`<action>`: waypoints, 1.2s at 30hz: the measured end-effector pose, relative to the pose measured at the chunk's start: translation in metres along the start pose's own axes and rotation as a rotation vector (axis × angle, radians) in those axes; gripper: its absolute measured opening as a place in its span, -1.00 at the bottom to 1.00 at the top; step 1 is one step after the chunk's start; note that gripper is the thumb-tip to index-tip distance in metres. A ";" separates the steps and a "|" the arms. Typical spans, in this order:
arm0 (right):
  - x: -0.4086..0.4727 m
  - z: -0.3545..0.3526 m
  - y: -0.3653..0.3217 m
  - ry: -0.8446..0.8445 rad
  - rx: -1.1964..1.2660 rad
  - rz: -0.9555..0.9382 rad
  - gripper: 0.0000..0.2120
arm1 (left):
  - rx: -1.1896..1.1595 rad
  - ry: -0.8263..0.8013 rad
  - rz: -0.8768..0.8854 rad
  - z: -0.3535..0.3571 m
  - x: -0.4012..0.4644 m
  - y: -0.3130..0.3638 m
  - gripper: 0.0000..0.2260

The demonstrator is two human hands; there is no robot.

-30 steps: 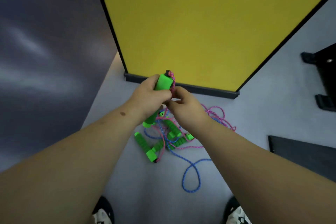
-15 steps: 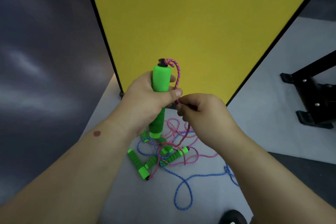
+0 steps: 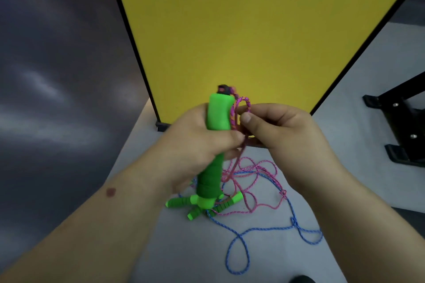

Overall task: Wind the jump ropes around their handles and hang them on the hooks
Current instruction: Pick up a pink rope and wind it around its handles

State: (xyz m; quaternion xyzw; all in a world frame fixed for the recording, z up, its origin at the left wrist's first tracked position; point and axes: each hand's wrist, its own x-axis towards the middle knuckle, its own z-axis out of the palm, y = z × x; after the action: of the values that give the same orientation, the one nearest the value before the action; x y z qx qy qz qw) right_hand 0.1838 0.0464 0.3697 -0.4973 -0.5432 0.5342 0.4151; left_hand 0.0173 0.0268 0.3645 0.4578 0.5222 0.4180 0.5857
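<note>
My left hand (image 3: 197,142) grips a green foam jump-rope handle (image 3: 218,115) upright in front of me. A pink braided rope (image 3: 243,108) comes out of the handle's black top cap and loops down its right side. My right hand (image 3: 282,131) pinches that pink rope beside the handle. The rest of the pink rope (image 3: 255,181) trails down to the floor. There it tangles with a blue rope (image 3: 264,230) and several more green handles (image 3: 184,202). No hooks are in view.
A yellow panel (image 3: 253,30) with a black frame stands right ahead, its foot on the grey floor (image 3: 179,248). A dark wall (image 3: 57,76) is to the left. Black metal stand feet (image 3: 404,131) sit at the right. A dark shoe tip (image 3: 301,279) shows at the bottom.
Both hands have risen with the handle. My right hand has moved up along the pink rope, bringing a loop up beside the handle's top.
</note>
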 end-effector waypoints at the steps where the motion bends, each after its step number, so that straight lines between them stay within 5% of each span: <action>1: 0.000 0.002 -0.001 0.010 0.016 -0.010 -0.89 | 0.050 0.003 0.032 0.005 -0.001 -0.004 -0.63; 4: -0.003 0.008 -0.002 0.045 0.124 -0.011 -0.90 | 0.184 0.105 0.141 0.012 -0.002 -0.008 -0.67; 6: -0.005 0.011 0.000 0.028 0.130 0.010 -0.89 | 0.052 0.196 0.165 0.011 -0.003 -0.003 -0.73; 10: -0.009 0.009 0.005 -0.237 -0.239 0.107 -0.82 | -0.360 0.340 0.183 -0.007 0.000 0.020 -0.86; 13: -0.008 0.007 0.004 -0.169 -0.315 0.011 -0.84 | -0.460 0.395 0.159 -0.021 0.001 0.027 -0.85; 15: -0.007 0.007 -0.003 -0.074 -0.160 -0.077 -0.84 | -0.322 0.295 0.090 -0.019 -0.001 0.021 -0.74; 18: -0.005 0.008 -0.015 -0.028 0.093 -0.136 -0.82 | 0.193 0.093 0.114 -0.005 -0.007 0.011 -0.67; 20: -0.004 0.007 -0.015 0.002 0.130 -0.154 -0.83 | 0.274 0.148 0.175 0.004 -0.010 0.009 -0.70; 23: -0.003 0.008 -0.007 -0.063 0.065 -0.058 -0.85 | -0.116 0.269 0.162 0.007 -0.008 0.013 -0.66; 27: -0.005 0.009 0.012 -0.271 -0.315 0.026 -0.80 | -0.447 0.314 0.129 -0.004 -0.003 0.024 -0.66; 31: -0.003 0.006 0.008 -0.138 -0.219 -0.010 -0.85 | -0.507 0.389 0.177 -0.014 -0.003 0.029 -0.75; 36: 0.007 -0.005 0.012 0.188 0.147 0.279 -0.82 | -0.572 0.495 0.255 -0.043 -0.002 0.041 -0.73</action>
State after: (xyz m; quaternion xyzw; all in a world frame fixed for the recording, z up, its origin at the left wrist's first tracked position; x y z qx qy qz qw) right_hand 0.1892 0.0531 0.3580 -0.5839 -0.3870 0.5760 0.4213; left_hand -0.0257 0.0388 0.4032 0.2230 0.4491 0.7134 0.4896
